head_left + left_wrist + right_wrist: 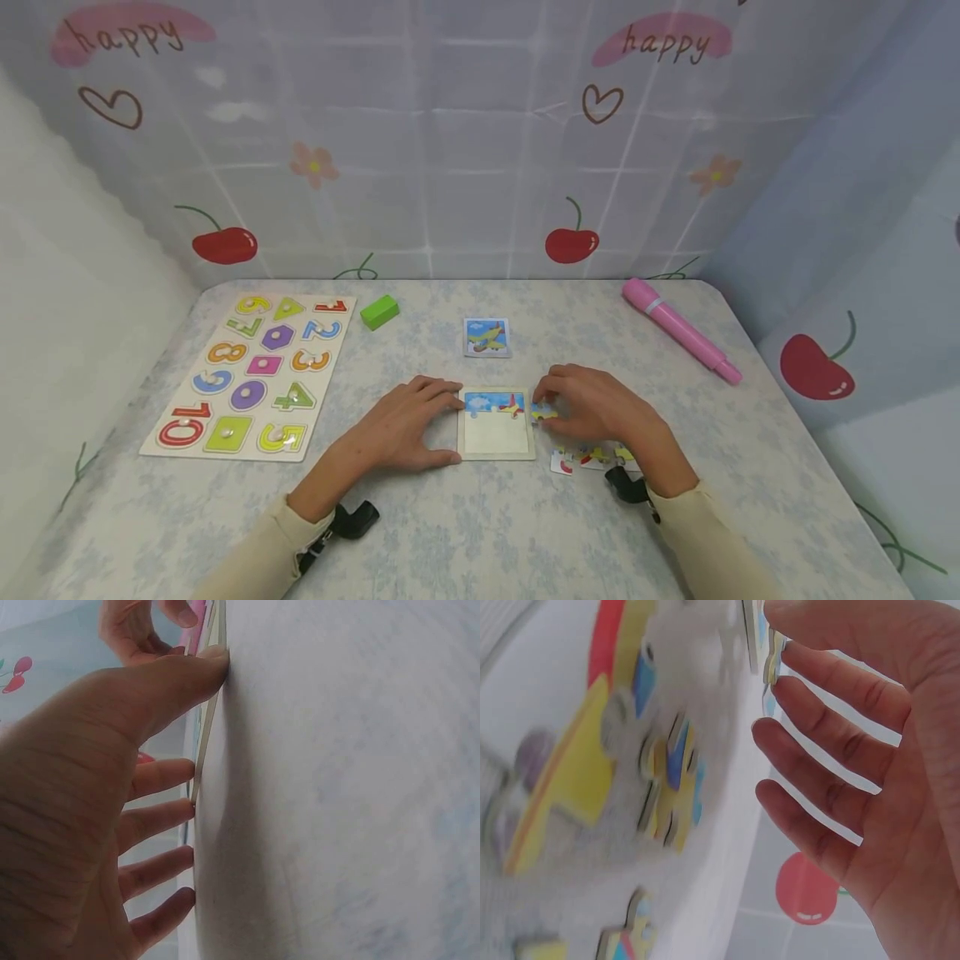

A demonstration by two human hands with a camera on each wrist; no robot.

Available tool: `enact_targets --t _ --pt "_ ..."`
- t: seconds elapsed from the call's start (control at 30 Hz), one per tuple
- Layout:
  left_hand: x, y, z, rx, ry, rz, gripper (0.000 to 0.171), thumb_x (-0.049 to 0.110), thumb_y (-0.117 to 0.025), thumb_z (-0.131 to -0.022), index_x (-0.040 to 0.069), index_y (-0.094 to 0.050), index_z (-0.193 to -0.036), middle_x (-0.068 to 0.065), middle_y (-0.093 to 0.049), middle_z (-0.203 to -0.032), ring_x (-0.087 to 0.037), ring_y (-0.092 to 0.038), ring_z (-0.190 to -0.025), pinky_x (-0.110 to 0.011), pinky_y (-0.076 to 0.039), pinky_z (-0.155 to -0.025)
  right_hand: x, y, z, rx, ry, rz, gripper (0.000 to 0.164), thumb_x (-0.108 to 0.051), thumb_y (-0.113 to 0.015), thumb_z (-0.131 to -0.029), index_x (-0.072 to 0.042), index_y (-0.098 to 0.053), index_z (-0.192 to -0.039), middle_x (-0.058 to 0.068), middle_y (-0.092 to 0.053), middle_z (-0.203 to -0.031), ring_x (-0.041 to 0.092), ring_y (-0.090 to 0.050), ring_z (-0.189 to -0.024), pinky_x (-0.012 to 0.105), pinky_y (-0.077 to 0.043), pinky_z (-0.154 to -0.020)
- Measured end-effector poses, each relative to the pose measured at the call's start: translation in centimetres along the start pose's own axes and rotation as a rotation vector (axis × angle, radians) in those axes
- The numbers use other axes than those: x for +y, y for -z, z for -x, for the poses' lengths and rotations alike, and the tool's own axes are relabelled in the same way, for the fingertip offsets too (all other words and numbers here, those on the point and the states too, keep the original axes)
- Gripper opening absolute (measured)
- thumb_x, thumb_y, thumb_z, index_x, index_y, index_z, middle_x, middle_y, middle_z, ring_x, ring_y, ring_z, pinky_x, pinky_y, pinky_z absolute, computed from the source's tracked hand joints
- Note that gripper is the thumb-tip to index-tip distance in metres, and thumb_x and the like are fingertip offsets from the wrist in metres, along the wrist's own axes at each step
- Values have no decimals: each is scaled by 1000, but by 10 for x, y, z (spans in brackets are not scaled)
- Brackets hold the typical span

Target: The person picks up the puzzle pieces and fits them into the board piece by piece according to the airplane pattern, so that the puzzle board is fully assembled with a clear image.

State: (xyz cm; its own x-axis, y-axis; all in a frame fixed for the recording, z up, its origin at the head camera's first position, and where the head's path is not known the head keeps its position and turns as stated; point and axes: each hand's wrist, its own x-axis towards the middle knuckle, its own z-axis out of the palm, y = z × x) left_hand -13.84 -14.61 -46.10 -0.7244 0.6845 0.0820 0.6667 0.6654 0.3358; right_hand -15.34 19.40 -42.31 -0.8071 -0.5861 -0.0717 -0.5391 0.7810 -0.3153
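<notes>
The right hand (596, 407) pinches a puzzle piece (543, 413) at the right edge of the tray (496, 438), whose bare part lies leftward, while the left hand (401, 425), fingers spread, touches the opposite edge.

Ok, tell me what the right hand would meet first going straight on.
The right hand, pinching a puzzle piece, would likely meet the puzzle tray first; the gap, if any, is unclear.

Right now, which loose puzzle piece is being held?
The piece just right of the tray, pinched by the right hand; the other loose pieces lie on the table.
</notes>
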Motion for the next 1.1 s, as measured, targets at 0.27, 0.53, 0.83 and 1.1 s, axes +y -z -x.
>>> enact_targets --t 0.27,0.53,0.83,1.1 --pt "-1 0 0 5 10 2 73 63 -83 -88 21 -65 -145 1 -53 -161 -25 -50 -143 -53 -49 -109 -11 -1 -13 0 62 12 27 -26 -89 -89 -21 -78 -113 -10 -69 -103 9 -63 -94 34 -57 -84" --pt "-2 -1 -1 -4 22 4 72 65 -82 -88 22 -66 -143 3 -54 -161 -23 -50 -143 -51 -49 -110 -31 0 -29 5 126 26 25 -27 -87 -91 -21 -78 -114 -7 -71 -106 11 -65 -95 35 -57 -84" --pt "-4 -2 -1 8 13 16 72 66 -82 -87 21 -66 -141 4 -53 -161 -22 -50 -144 -51 -49 -110 -48 -13 -41 -11 152 73 27 -27 -85 -93 -19 -78 -117 -5 -70 -108 12 -64 -95 36 -56 -85" --pt "-6 -2 -1 14 14 21 71 65 -83 -86 21 -67 -139 5 -54 -160 -21 -50 -144 -49 -50 -109 -57 -24 -46 33 198 105 27 -29 -87 -92 -21 -80 -117 -5 -72 -111 15 -67 -102 37 -58 -89"
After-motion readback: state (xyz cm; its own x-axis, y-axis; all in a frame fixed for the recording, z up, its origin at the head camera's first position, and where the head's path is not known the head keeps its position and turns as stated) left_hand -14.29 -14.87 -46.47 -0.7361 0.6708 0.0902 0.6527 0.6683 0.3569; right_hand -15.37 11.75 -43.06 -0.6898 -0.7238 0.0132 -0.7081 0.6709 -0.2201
